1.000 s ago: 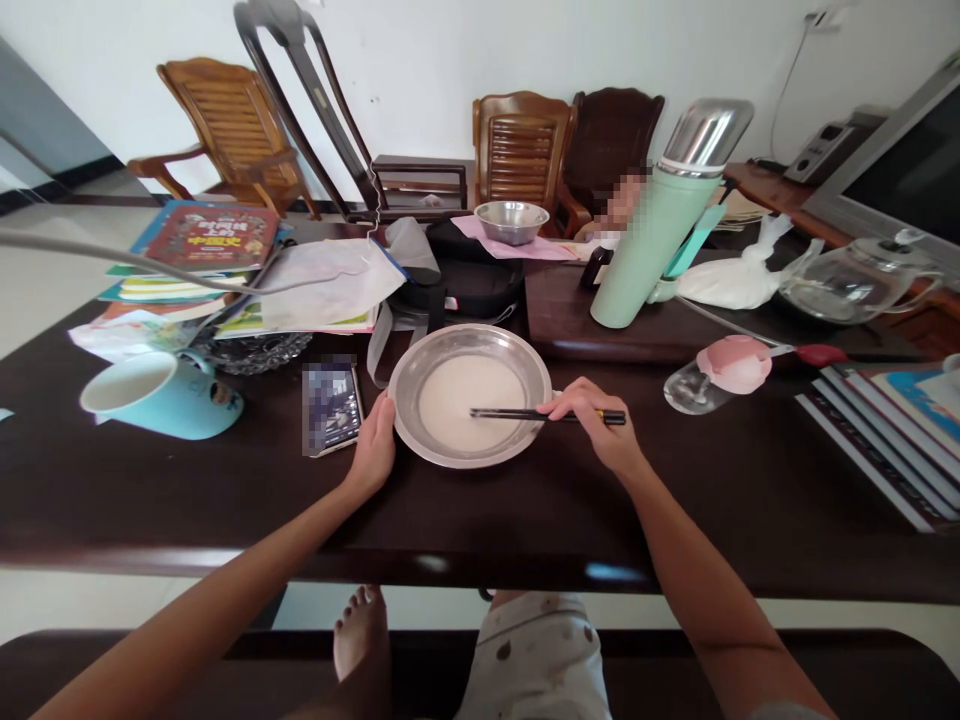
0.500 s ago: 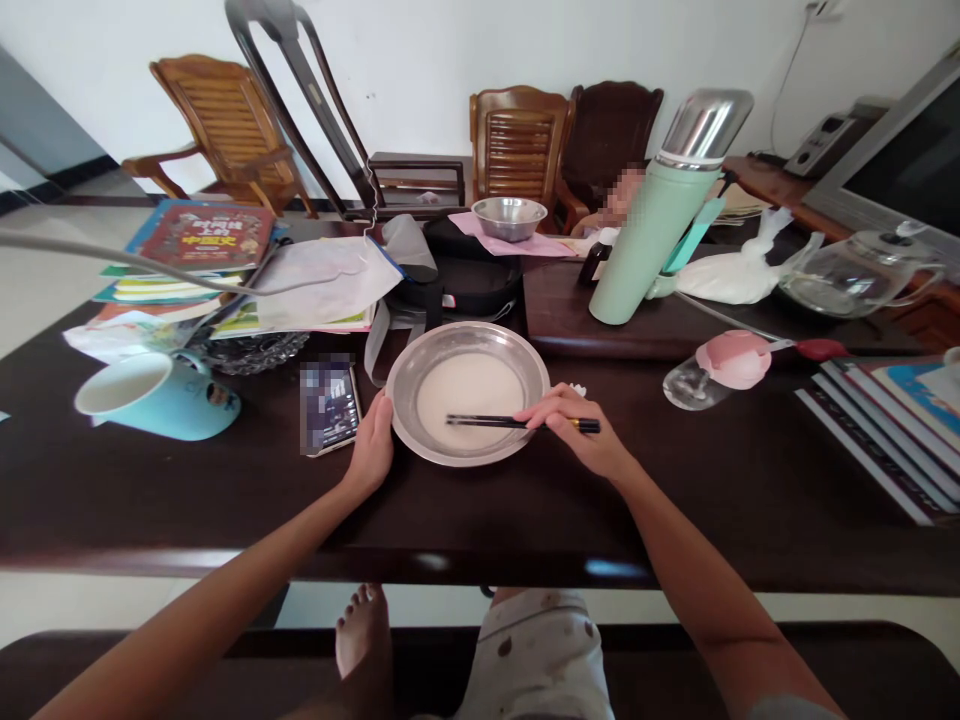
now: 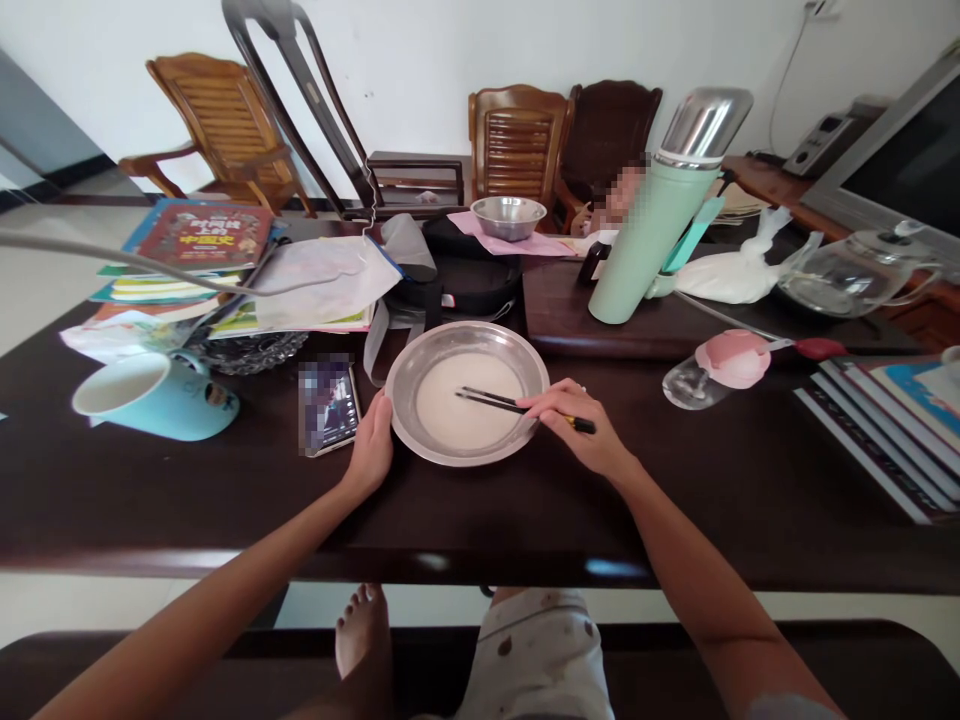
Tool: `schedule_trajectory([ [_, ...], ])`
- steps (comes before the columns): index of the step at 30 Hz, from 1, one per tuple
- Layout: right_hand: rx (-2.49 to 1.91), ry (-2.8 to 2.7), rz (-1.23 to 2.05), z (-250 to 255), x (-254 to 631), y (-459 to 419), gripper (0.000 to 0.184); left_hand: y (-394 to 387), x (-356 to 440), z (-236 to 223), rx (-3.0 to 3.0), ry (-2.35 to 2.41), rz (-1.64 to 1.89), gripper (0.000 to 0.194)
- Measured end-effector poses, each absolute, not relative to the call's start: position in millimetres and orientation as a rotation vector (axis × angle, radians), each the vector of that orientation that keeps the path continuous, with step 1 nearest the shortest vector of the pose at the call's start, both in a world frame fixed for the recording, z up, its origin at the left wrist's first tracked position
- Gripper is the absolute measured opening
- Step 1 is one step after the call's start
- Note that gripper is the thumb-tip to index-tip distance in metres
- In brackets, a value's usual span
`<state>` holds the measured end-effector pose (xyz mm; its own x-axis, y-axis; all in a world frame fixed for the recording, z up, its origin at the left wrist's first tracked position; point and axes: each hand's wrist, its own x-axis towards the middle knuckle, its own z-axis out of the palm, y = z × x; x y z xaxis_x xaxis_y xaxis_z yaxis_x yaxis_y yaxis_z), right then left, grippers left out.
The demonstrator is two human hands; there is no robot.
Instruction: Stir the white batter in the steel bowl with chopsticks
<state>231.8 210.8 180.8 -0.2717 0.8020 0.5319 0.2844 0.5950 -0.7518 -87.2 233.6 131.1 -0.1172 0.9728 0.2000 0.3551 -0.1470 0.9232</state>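
Observation:
A shallow steel plate (image 3: 525, 352) holding a whitish liquid sits on the dark table (image 3: 750, 490) in front of me. My right hand (image 3: 574, 430) is closed round a pair of dark chopsticks (image 3: 491, 401), whose tips rest in the liquid near the plate's middle. My left hand (image 3: 371, 447) lies against the plate's left rim, fingers curved along the edge. A phone (image 3: 328, 407) lies just left of that hand.
A light blue mug (image 3: 154, 395) lies at the left, beside stacked books (image 3: 199, 240) and a glass dish (image 3: 251, 352). A green thermos (image 3: 660, 215), a pink-lidded bottle (image 3: 716, 368), a glass kettle (image 3: 855, 280), a small steel bowl (image 3: 508, 217) and more books (image 3: 885, 420) stand behind and right. Wooden chairs line the wall.
My right hand has shifted left with the chopsticks, and their tips have swung from the plate's lower part up toward its middle. My left hand stays on the rim.

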Motion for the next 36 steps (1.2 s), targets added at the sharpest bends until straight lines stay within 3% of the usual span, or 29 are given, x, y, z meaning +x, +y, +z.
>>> schedule_trajectory([
  [5, -0.881, -1.751, 0.650, 181.5, 235.8, 210.4, 0.045, 233.1, -85.6, 132.3, 1.535, 1.496, 1.279, 0.080],
  [11, -0.875, -1.860, 0.624, 181.8, 231.9, 210.8, 0.032, 234.1, -86.9, 131.1, 1.545, 1.503, 1.273, 0.081],
  [16, -0.877, -1.752, 0.625, 181.0, 235.9, 210.4, 0.043, 233.6, -87.5, 130.5, 1.538, 1.529, 1.257, 0.082],
  [21, -0.834, -1.884, 0.672, 180.9, 230.3, 210.1, 0.029, 233.8, -87.0, 131.2, 1.535, 1.522, 1.268, 0.082],
  [27, -0.903, -1.725, 0.623, 180.9, 236.3, 210.7, 0.045, 233.4, -86.6, 132.4, 1.542, 1.511, 1.258, 0.081],
  [33, -0.882, -1.863, 0.665, 179.6, 229.6, 210.8, 0.034, 234.1, -86.9, 130.8, 1.531, 1.531, 1.271, 0.079],
  [36, -0.933, -1.757, 0.608, 180.5, 234.5, 211.2, 0.040, 233.8, -86.2, 130.7, 1.541, 1.503, 1.274, 0.079],
])
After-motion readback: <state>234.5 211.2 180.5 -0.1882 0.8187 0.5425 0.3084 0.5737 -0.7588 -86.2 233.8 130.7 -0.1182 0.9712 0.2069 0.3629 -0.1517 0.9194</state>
